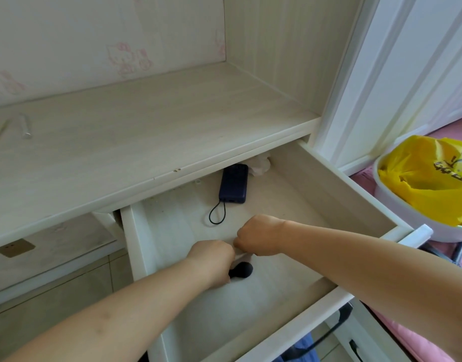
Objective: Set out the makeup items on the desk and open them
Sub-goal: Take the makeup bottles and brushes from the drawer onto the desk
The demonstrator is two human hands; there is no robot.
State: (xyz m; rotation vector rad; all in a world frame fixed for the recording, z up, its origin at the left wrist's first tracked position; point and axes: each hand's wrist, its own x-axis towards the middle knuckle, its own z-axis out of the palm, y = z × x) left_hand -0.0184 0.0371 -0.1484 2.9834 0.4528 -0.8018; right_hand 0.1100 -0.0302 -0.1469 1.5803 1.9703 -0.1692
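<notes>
Drawer: a pale, wood-grain drawer (pixel 337 178) with white edges is pulled out from under the tabletop; both forearms are reached into it.
Left hand: the left hand (pixel 211 262) is curled into a fist low in the drawer, closed on a black, round-headed makeup item (pixel 241 269) whose rounded end is seen sticking out to the right of the fist.
Right hand: the right hand (pixel 258 237) is closed in a fist just above and right of the left hand, almost touching it; a thin pale item (pixel 241 256) is seen between the two fists, but which hand pinches it cannot be told.
Makeup item position: the black item is held near the floor of the drawer, towards its front half; whether it touches the floor cannot be told.
Other drawer contents: a dark blue rectangular power bank (pixel 234 183) with a thin looped cord (pixel 217 214) is laid flat at the back of the drawer, well apart from the hands; a crumpled pale tissue (pixel 260 165) is seen just beside it, partly under the tabletop.
Tabletop: the light wood-grain tabletop (pixel 146 131) carries two slim, pale stick-like items (pixel 25 126) near its left edge.
Right side: a yellow plastic bag (pixel 428 178) is seated in a white round bin (pixel 407 212).
</notes>
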